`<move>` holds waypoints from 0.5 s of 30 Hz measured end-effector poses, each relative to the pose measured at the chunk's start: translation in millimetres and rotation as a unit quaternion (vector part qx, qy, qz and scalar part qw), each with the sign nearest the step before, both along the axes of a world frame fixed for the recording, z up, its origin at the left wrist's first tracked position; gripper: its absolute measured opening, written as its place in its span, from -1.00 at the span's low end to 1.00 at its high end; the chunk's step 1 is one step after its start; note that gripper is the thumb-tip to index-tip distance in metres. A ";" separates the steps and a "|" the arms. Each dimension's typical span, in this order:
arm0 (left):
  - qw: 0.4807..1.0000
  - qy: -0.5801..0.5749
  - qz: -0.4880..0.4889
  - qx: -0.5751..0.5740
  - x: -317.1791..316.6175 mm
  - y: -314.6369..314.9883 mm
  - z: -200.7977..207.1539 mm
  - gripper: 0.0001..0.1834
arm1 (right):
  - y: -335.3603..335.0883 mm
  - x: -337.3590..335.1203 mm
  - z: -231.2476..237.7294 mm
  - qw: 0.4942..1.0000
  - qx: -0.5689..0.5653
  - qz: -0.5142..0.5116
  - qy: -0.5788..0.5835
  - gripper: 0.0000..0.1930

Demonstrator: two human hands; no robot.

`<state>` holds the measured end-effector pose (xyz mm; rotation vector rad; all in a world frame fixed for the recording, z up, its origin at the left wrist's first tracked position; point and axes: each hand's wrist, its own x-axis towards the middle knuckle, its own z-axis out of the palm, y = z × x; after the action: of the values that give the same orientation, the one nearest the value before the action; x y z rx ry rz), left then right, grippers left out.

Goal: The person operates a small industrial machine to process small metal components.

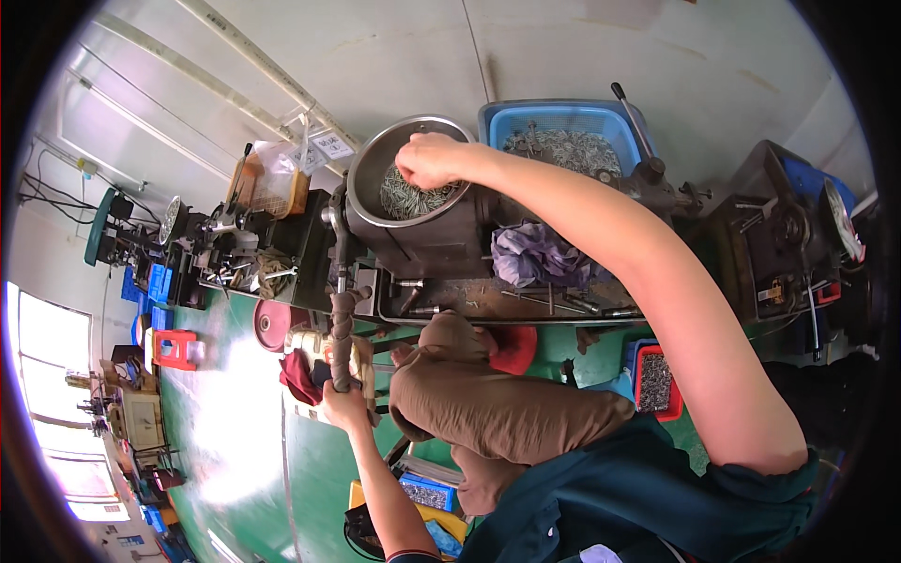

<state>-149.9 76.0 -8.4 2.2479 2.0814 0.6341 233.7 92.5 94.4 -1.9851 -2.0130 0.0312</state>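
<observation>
Right hand (pixel 430 159) pinching small metal parts (pixel 413 199) in the bowl (pixel 364 161); left hand (pixel 343 403) clamped on the lever (pixel 341 338) — best taken singly, lever held steady.

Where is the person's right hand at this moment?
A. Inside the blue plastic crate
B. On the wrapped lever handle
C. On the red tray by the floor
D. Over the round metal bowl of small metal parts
D: the right hand reaches into the metal bowl of small parts, while the left hand grips the wrapped lever handle.
</observation>
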 end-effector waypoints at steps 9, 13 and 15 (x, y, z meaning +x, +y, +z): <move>1.000 -0.010 0.003 0.011 -1.7 -0.1 -1.8 -0.80 | -43.3 79.4 12.8 0.948 0.102 -0.119 0.276 -0.84; 1.000 -0.023 -0.009 0.019 -0.4 1.3 -3.6 -0.80 | -80.1 100.7 -33.6 0.928 0.057 -0.135 0.341 -0.83; 0.999 -0.029 -0.014 0.024 -4.1 3.3 -7.2 -0.81 | -92.6 86.3 -55.1 0.913 0.013 -0.180 0.365 -0.82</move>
<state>-154.0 79.3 -15.7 2.2498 2.0264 0.7450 320.0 -0.2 39.3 -1.8983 -1.1586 0.5674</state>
